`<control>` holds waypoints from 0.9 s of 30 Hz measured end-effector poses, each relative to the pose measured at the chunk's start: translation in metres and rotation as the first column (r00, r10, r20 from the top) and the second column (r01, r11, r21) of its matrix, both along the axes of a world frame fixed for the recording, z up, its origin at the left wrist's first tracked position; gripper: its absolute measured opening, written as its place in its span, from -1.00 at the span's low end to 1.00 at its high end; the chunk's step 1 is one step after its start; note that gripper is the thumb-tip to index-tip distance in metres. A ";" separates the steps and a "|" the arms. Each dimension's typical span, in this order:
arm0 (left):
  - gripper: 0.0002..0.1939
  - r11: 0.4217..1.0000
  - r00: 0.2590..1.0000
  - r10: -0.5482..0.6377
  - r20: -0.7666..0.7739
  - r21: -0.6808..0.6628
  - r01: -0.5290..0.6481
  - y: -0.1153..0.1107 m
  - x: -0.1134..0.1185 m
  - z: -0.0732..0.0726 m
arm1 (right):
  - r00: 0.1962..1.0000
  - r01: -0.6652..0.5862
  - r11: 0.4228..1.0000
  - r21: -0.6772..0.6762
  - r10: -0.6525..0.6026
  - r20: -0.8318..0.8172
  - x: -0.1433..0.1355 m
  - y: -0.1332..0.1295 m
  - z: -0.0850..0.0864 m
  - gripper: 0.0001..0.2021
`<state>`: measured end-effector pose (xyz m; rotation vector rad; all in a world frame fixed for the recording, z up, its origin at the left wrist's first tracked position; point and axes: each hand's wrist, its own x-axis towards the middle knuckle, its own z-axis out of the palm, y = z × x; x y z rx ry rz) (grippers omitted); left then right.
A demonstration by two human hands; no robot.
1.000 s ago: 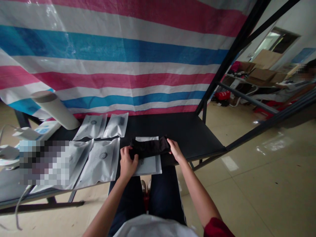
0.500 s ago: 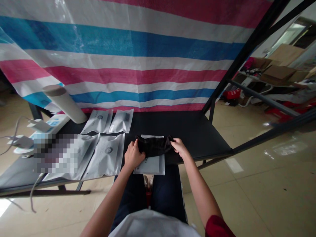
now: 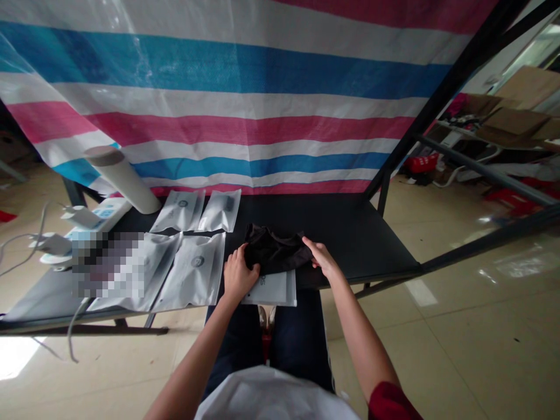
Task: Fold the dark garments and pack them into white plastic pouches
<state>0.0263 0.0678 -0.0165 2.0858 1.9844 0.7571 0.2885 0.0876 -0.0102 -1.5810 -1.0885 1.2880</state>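
The left fingers (image 3: 234,262) and the right fingers (image 3: 313,247) hold a black cloth (image 3: 276,251) between them, one set at each end. From the left, the filled bags (image 3: 192,271) lie on the counter (image 3: 350,233) beside the left hand (image 3: 238,280), apart from the cloth. That hand closes narrowly on the cloth's left end, thumb over its near edge; what the fingertips do underneath is hidden. The cloth spans the gap to the right, its long axis running sideways across the person's front, roughly along the counter's near edge, its upper edge sagging in the middle. Under it a flat bag (image 3: 277,290) sticks out toward the person. The right hand (image 3: 324,261) pinches the far right end, index finger along the upper corner. Neither hand is clearly nearer; each touches its own end.
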 end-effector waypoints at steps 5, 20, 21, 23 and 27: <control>-0.42 0.999 1.000 0.019 0.005 -0.026 -0.019 0.000 0.003 0.003 | 0.987 -0.085 0.996 -0.008 0.086 0.134 -0.001 0.005 -0.006 -0.68; -0.76 0.987 0.976 0.016 0.216 0.151 -0.050 0.023 0.009 0.028 | 0.891 -0.054 0.827 0.559 -0.213 0.401 0.005 0.006 0.013 -0.73; -0.81 0.986 0.967 -0.031 0.252 0.165 -0.011 0.016 0.004 0.030 | 0.928 -0.083 0.811 0.579 -0.149 0.342 0.008 0.000 0.014 -0.74; -0.89 0.988 0.951 -0.104 0.292 0.139 0.065 0.001 -0.006 0.032 | 0.966 -0.146 0.824 0.547 0.000 0.259 0.013 -0.016 0.012 -0.74; -0.81 0.996 0.964 -0.079 0.255 -0.010 0.084 -0.024 -0.014 0.031 | 0.966 -0.142 0.903 0.405 0.037 0.256 0.016 -0.037 0.006 -0.59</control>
